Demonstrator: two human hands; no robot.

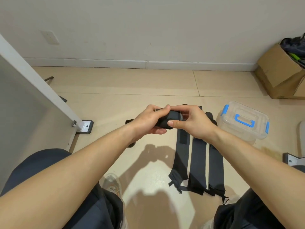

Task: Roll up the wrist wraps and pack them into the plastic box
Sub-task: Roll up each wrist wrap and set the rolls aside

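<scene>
A rolled black wrist wrap (171,119) is held in the air above the floor between both hands. My left hand (149,120) grips its left end from below and behind. My right hand (189,121) pinches its right end, thumb in front and fingers over the top. Three flat dark wrist wraps (199,162) with pale stripes lie side by side on the floor under my right forearm. The clear plastic box (244,121) with blue latches and handle stands to their right with its lid on.
A white panel (33,80) on a metal foot (85,127) stands at the left. A cardboard box (280,73) sits by the wall at the far right. Another metal foot (292,160) lies at the right edge. My knees and a shoe (112,182) are below.
</scene>
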